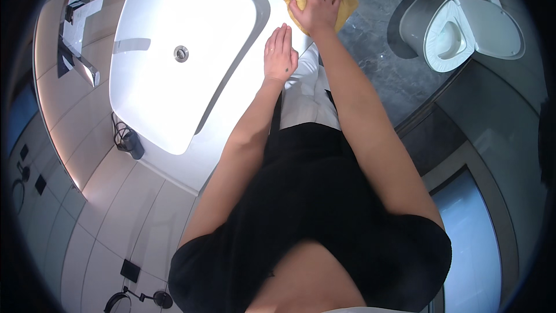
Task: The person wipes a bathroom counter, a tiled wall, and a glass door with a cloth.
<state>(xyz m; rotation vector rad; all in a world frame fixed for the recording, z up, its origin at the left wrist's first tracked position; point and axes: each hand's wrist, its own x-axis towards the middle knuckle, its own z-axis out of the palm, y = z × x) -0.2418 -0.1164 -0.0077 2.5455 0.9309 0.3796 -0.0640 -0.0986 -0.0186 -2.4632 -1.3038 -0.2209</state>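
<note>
My right hand [319,11] lies over a folded yellow cloth [347,2] with its fingers spread, pressing it at the front edge of the white countertop [278,13]. A pale label shows at the cloth's top edge. Bare of any object, my left hand [280,54] rests flat at the counter's edge, its fingers straight and near one another. Left of it stands a white vessel sink [208,74] with a round metal drain [181,54].
A chrome faucet [87,69] juts from the wall beside the sink. Behind the sink's near corner is a dark corded device [132,144], perhaps a hair dryer. A toilet [449,39] with its lid raised stands on the grey marbled floor [382,74] at right.
</note>
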